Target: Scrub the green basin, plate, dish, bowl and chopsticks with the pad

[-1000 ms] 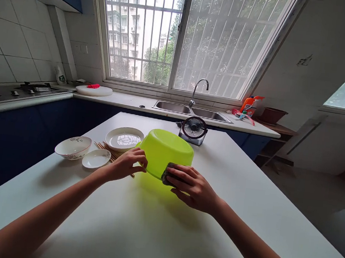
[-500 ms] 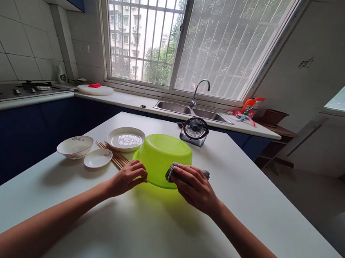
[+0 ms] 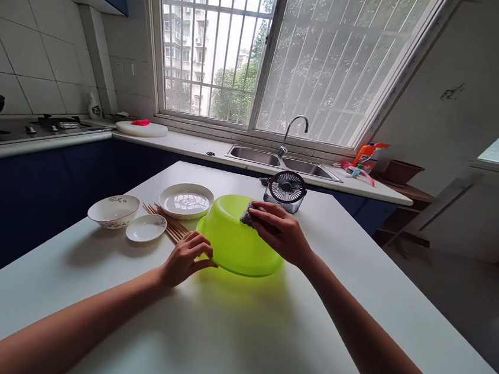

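A bright green plastic basin (image 3: 243, 246) rests upside down on the white table (image 3: 224, 339). At its near left edge, my left hand (image 3: 188, 258) pinches the rim between thumb and curled fingers. My right hand (image 3: 283, 229) is closed on a grey cloth (image 3: 248, 213) and presses it against the upper right of the basin, near the upturned base. Most of the cloth is hidden under the fingers. Left of the basin are a bundle of wooden chopsticks (image 3: 175, 227), a white plate (image 3: 185, 200), a small white dish (image 3: 146, 228) and a flower-patterned bowl (image 3: 113, 211).
A small black fan (image 3: 285, 189) stands just behind the basin. Beyond the table, a counter holds a double sink with a tap (image 3: 285, 137), a round white board (image 3: 142, 129) and an orange bottle (image 3: 363, 154). A gas stove (image 3: 37, 126) is at the left.
My right hand has moved the cloth up the basin's side towards its base. My left hand stays at the rim. The view has shifted slightly.
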`<state>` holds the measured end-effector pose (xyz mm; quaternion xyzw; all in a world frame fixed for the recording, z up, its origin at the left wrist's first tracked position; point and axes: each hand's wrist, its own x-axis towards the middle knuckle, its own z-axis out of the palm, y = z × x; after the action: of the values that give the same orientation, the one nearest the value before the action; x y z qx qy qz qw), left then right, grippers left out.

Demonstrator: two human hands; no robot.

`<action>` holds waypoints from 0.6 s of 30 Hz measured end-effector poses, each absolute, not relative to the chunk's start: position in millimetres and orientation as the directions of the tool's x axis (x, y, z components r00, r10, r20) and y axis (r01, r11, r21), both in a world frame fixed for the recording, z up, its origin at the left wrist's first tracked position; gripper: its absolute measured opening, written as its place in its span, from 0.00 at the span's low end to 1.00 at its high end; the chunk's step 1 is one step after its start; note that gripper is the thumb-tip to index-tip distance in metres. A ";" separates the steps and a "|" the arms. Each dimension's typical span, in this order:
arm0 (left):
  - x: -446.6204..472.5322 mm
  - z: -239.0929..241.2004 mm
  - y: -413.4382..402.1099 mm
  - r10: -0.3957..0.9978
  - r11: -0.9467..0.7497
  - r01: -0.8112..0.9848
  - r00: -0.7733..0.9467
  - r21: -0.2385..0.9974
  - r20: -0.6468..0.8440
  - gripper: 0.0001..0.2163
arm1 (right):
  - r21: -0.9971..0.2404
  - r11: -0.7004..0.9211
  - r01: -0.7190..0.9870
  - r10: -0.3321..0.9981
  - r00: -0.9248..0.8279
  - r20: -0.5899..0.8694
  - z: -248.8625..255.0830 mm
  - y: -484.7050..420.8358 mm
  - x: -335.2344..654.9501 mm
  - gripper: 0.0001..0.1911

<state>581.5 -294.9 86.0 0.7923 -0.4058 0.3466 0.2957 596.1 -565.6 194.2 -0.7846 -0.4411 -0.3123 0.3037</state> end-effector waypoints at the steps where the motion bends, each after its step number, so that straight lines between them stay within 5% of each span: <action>1: 582.2 84.4 -293.7 -0.422 -0.507 -0.839 0.440 0.196 0.792 0.12 | -0.213 -0.434 0.876 0.522 0.436 0.733 192.3 -565.6 598.1 0.16; 14: 583.9 76.4 -294.4 -0.324 -0.497 -0.819 0.481 0.286 0.815 0.15 | -0.273 -0.453 0.849 0.586 0.514 0.626 182.2 -586.2 583.4 0.22; 18: 584.8 74.1 -294.6 -0.249 -0.531 -0.765 0.553 0.365 0.796 0.29 | -0.325 -0.424 0.846 0.576 0.528 0.624 181.5 -590.4 579.8 0.21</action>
<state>584.8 -294.6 74.1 0.8012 -0.3162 0.3518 0.3665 579.8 -590.4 181.5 -0.8159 -0.4358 -0.2148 0.3136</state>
